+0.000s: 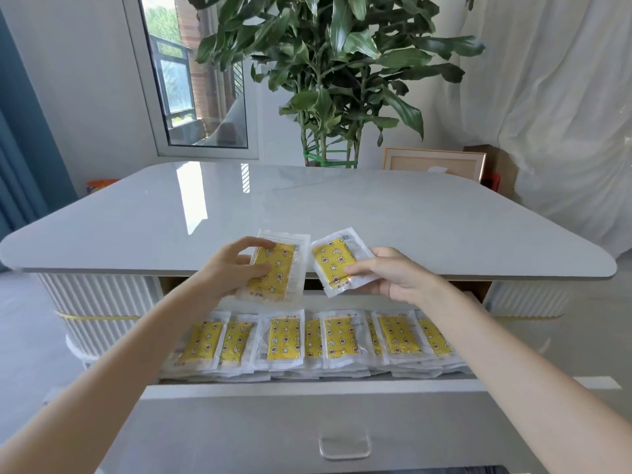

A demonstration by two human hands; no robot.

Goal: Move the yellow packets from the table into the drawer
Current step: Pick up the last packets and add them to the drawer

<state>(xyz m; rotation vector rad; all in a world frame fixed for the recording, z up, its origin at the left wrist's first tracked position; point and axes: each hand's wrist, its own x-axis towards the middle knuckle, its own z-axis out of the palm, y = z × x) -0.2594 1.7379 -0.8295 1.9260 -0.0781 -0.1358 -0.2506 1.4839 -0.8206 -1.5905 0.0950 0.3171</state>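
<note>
My left hand point(229, 268) pinches a yellow packet point(277, 275) in clear wrap, held over the table's front edge. My right hand point(393, 276) pinches a second yellow packet point(334, 260), tilted, just right of the first. Both packets hang above the open drawer point(307, 398), which is pulled out toward me. Inside it, a row of several yellow packets point(285, 338) lies side by side on top of more packets, filling it from left to right.
The glossy grey table top point(307, 206) stretches away behind the hands. A large potted plant point(328, 80) stands behind it, with a framed picture point(434, 164) at the back right. The drawer front carries a clear handle point(344, 446).
</note>
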